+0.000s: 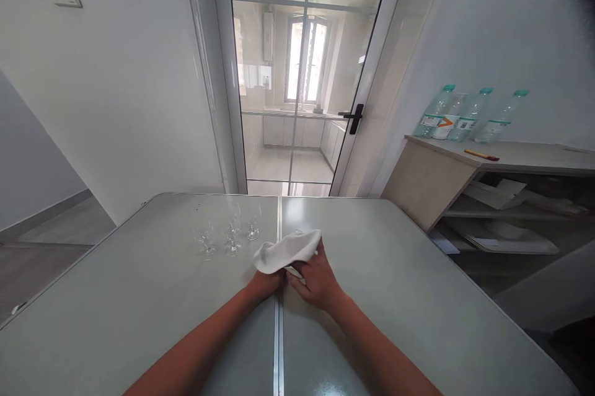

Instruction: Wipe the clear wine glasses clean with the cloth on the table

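Note:
A white cloth [289, 252] is bunched between my two hands, above the seam in the middle of the table. My right hand [318, 278] grips its right side, with the thumb below and the fingers closed in the folds. My left hand [266, 284] is closed under the cloth's left side, its fingers mostly covered. Whether something is wrapped inside I cannot make out. To the left of the cloth stand several clear stemmed glasses, among them a front glass [233, 248], a left glass [208, 251] and a right glass [253, 232].
The grey-green table [139, 297] fills the foreground. At its far edge is a glass-paned door [264, 167] with a black handle [356, 119]. On the right, a wooden shelf unit [432, 163] carries several plastic bottles [465, 126] and a brush-like tool [481, 155].

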`<action>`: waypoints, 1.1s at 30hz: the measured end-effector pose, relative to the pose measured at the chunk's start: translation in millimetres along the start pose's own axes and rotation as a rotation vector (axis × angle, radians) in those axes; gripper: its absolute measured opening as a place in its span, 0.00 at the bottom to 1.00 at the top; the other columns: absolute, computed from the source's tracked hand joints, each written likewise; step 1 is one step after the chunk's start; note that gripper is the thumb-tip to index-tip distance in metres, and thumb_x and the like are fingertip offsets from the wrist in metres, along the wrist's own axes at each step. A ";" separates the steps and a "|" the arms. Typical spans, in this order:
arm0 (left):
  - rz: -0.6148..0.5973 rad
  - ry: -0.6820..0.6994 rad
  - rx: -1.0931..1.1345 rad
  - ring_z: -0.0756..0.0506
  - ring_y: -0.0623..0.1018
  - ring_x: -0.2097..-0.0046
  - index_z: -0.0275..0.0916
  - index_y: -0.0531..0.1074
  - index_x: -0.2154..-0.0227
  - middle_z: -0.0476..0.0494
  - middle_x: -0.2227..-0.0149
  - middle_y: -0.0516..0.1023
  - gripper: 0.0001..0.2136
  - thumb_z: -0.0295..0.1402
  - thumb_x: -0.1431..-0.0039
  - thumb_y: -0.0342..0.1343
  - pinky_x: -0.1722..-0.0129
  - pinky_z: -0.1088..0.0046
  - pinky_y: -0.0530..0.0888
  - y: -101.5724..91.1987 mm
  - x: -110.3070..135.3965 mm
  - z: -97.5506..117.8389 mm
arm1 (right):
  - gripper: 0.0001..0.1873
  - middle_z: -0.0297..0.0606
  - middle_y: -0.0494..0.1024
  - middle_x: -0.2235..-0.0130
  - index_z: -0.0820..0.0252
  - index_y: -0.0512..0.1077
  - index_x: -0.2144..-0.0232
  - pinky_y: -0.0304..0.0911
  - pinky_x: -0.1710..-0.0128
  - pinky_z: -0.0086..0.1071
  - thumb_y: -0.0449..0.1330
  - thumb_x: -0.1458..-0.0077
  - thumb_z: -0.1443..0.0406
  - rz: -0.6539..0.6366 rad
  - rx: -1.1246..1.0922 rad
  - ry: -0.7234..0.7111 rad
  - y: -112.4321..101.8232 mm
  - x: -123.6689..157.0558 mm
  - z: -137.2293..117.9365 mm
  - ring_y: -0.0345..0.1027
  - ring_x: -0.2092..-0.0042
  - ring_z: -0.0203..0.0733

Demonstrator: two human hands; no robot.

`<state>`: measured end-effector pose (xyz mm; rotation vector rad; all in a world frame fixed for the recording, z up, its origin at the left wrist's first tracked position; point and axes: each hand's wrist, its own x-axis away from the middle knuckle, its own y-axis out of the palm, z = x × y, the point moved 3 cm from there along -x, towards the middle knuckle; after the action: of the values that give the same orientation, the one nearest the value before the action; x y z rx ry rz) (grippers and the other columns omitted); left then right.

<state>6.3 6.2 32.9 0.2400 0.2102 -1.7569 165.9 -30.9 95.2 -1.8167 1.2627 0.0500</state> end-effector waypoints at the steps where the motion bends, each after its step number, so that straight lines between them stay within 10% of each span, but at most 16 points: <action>1: -0.038 0.024 -0.047 0.38 0.76 0.59 0.40 0.78 0.72 0.41 0.69 0.80 0.03 0.32 0.52 0.63 0.54 0.60 0.73 2.1 1.0 3.4 | 0.12 0.39 0.81 0.59 0.47 0.81 0.58 0.28 0.33 0.62 0.62 0.44 0.61 0.019 0.028 0.007 -4.5 0.3 4.5 0.67 0.46 0.59; 6: -0.368 0.074 -0.256 0.48 0.70 0.76 0.39 0.71 0.79 0.49 0.81 0.70 0.13 0.33 0.39 0.55 0.71 0.71 0.69 14.6 6.1 19.3 | 0.18 0.44 0.81 0.60 0.57 0.81 0.67 0.57 0.43 0.51 0.63 0.45 0.49 0.246 -0.499 0.365 -12.8 4.1 31.8 0.70 0.54 0.56; 13: -0.303 -0.038 0.059 0.47 0.73 0.71 0.34 0.77 0.72 0.45 0.74 0.76 0.14 0.42 0.40 0.62 0.70 0.73 0.67 11.8 -0.8 11.6 | 0.29 0.41 0.81 0.62 0.57 0.77 0.56 0.67 0.57 0.42 0.48 0.37 0.44 0.243 -1.287 0.560 15.0 3.0 26.0 0.74 0.59 0.51; 22: 0.042 -0.024 0.063 0.46 0.75 0.65 0.35 0.81 0.75 0.43 0.66 0.76 0.14 0.43 0.53 0.71 0.66 0.72 0.71 -3.6 -13.6 -2.9 | 0.17 0.41 0.80 0.58 0.56 0.79 0.56 0.64 0.50 0.40 0.66 0.43 0.53 0.290 -0.934 0.432 36.9 7.2 34.6 0.71 0.56 0.48; 33: 0.064 -0.040 0.097 0.48 0.75 0.65 0.39 0.69 0.57 0.48 0.63 0.76 0.26 0.44 0.56 0.73 0.66 0.76 0.71 -3.3 -13.9 1.1 | 0.25 0.40 0.80 0.58 0.58 0.75 0.51 0.66 0.61 0.34 0.68 0.45 0.50 0.273 -0.940 0.509 36.7 5.3 34.7 0.72 0.57 0.46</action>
<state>5.6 19.7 37.8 0.2783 0.0870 -1.7088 155.1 -14.1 48.5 -2.5175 2.0725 0.4136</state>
